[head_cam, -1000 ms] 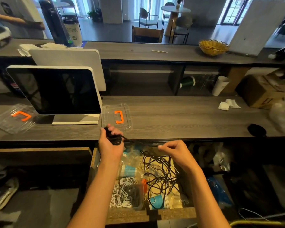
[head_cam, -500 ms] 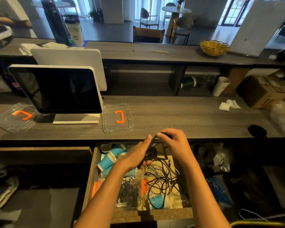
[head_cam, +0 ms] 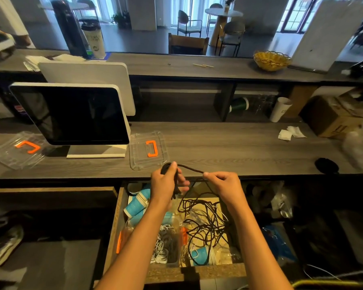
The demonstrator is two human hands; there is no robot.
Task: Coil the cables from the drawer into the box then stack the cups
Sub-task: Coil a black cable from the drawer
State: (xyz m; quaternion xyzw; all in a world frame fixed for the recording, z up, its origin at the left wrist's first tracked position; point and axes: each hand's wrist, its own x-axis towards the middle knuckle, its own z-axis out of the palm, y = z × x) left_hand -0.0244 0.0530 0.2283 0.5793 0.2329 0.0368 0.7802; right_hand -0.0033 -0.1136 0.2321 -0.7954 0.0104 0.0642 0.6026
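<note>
Head view: my left hand grips the wound loops of the black cable. My right hand pinches the strand. Its loose rest lies tangled in the drawer. I think I'm mid-coil; next, another loop.

Gripped coiled black cable in left hand; pinched its strand at 3 o'clock with right hand, above open drawer.

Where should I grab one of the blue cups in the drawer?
Probably around its side. The blue cups lie tipped over at the drawer's back left, so reach down from above and wrap your fingers across the round wall near the rim.
</note>
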